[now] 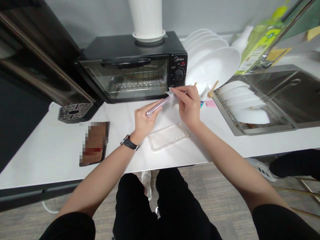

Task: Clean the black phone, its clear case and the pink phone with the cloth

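My left hand (145,120) is wrapped round a slim pale purple phone (158,107), held tilted on edge above the white counter (120,133). At the phone's upper end, my right hand (188,104) pinches a crumpled whitish wipe or tissue (173,99) against it. Below both hands a clear phone case (168,136) lies flat on the counter. To the left, beyond my watch, rests a dark phone or tablet (106,143) with a blurred screen.
Behind my hands stands a black toaster oven (130,61) with a white pot (147,20) on top. White plates (212,63), a sink (282,126) with bowls (250,113), and a green soap bottle (260,46) are right. A coffee-machine-like appliance (75,111) stands left. Another person's leg (295,163) shows lower right.
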A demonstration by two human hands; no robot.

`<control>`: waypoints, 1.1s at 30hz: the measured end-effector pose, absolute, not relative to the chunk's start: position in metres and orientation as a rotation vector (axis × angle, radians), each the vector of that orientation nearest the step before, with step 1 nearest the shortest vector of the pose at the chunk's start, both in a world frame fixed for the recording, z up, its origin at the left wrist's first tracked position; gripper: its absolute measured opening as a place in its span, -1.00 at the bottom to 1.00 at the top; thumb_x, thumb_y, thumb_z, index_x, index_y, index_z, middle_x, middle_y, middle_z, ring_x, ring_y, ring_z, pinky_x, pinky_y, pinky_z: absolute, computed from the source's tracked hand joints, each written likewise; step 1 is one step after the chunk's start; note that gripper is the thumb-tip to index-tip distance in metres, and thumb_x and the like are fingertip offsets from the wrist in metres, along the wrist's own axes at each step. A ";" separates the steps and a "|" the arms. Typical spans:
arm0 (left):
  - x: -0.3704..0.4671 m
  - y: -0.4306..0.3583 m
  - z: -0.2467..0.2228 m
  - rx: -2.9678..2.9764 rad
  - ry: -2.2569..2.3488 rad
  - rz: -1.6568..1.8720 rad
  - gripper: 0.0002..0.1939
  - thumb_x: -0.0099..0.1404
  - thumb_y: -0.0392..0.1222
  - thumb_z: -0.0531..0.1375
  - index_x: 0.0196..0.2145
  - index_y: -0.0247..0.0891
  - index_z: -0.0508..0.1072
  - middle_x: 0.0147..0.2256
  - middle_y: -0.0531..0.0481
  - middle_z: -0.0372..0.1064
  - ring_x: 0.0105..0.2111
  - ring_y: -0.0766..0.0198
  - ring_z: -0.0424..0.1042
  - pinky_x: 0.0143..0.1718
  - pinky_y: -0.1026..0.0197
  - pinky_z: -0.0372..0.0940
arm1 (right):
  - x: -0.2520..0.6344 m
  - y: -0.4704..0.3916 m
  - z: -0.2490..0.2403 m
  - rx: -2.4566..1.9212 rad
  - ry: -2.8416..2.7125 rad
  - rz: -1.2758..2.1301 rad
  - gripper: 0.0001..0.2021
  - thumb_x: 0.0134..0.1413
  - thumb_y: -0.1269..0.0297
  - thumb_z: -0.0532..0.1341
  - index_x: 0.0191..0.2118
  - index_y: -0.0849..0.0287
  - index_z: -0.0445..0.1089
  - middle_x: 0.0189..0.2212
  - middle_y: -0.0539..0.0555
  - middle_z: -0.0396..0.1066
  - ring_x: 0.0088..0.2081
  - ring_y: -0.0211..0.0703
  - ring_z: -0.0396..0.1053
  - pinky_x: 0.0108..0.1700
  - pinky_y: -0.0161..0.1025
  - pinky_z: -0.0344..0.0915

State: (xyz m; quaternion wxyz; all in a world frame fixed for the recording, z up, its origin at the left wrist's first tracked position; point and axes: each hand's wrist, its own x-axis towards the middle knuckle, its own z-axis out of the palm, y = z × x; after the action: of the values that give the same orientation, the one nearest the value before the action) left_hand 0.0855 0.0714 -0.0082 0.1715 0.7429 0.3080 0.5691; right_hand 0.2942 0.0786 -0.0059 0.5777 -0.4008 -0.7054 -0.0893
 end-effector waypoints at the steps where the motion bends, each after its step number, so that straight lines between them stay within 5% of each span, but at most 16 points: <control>1: 0.085 0.071 -0.008 2.110 0.876 1.618 -0.72 0.44 -0.08 0.35 0.04 -0.18 0.69 0.00 -0.06 0.68 -0.05 0.14 0.70 0.03 0.17 0.56 | 0.295 0.079 -0.006 -0.946 -1.646 -0.212 -0.65 0.53 0.32 0.06 0.15 -0.15 0.53 -0.05 0.04 0.48 -0.02 -0.04 0.41 0.17 0.08 0.38; 7: 0.085 0.075 -0.012 2.111 0.936 1.590 -0.72 0.43 -0.04 0.35 0.00 -0.20 0.70 -0.03 -0.08 0.69 -0.09 0.12 0.70 -0.01 0.16 0.56 | 0.281 0.069 -0.007 -0.959 -1.649 -0.154 -0.63 0.54 0.29 0.02 0.15 -0.12 0.55 -0.05 0.08 0.50 -0.02 -0.02 0.42 0.08 0.04 0.44; 13: 0.084 0.082 -0.021 2.231 0.908 1.573 -0.78 0.31 -0.26 0.25 -0.50 -0.24 0.53 -0.50 0.00 0.56 -0.48 0.21 0.56 -0.39 0.22 0.45 | 0.243 0.048 -0.012 -0.754 -1.855 -0.078 -0.62 0.49 0.33 0.11 0.24 -0.19 0.49 -0.03 0.05 0.55 0.00 -0.02 0.46 0.01 0.02 0.49; 19: 0.083 0.082 -0.023 2.246 0.954 1.537 -0.74 0.32 -0.21 0.25 -0.54 -0.22 0.48 -0.53 0.02 0.52 -0.54 0.25 0.48 -0.43 0.22 0.39 | 0.248 0.048 -0.013 -0.776 -1.915 -0.081 -0.59 0.49 0.36 0.09 0.24 -0.21 0.49 -0.03 0.05 0.54 0.00 -0.04 0.46 0.04 0.02 0.48; 21: 0.082 0.080 -0.021 2.216 0.976 1.565 -0.73 0.37 -0.15 0.28 -0.49 -0.24 0.56 -0.51 0.01 0.55 -0.53 0.25 0.51 -0.41 0.23 0.41 | 0.258 0.055 -0.012 -0.771 -1.859 -0.133 -0.60 0.49 0.37 0.07 0.22 -0.15 0.50 -0.05 0.07 0.54 -0.04 -0.05 0.45 0.02 0.03 0.47; 26: 0.083 0.073 -0.012 2.100 0.939 1.592 -0.69 0.42 0.02 0.35 0.00 -0.19 0.70 -0.03 -0.08 0.69 -0.08 0.10 0.69 0.00 0.15 0.55 | 0.283 0.072 -0.010 -0.930 -1.648 -0.163 -0.62 0.53 0.27 0.03 0.16 -0.15 0.54 -0.05 0.10 0.50 -0.01 0.01 0.42 0.08 0.10 0.44; 33: 0.085 0.074 -0.013 2.083 0.954 1.586 -0.68 0.42 0.03 0.35 0.01 -0.19 0.69 -0.02 -0.09 0.69 -0.06 0.10 0.69 0.03 0.13 0.55 | 0.283 0.072 -0.010 -0.932 -1.626 -0.175 -0.63 0.54 0.28 0.01 0.14 -0.13 0.55 -0.05 0.08 0.50 -0.01 -0.02 0.43 0.07 0.04 0.45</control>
State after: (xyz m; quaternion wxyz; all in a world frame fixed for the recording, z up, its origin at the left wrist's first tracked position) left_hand 0.0846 0.0738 -0.0126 0.1769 0.7358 0.3370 0.5602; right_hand 0.2828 0.0721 -0.0097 0.5888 -0.4000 -0.6983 -0.0753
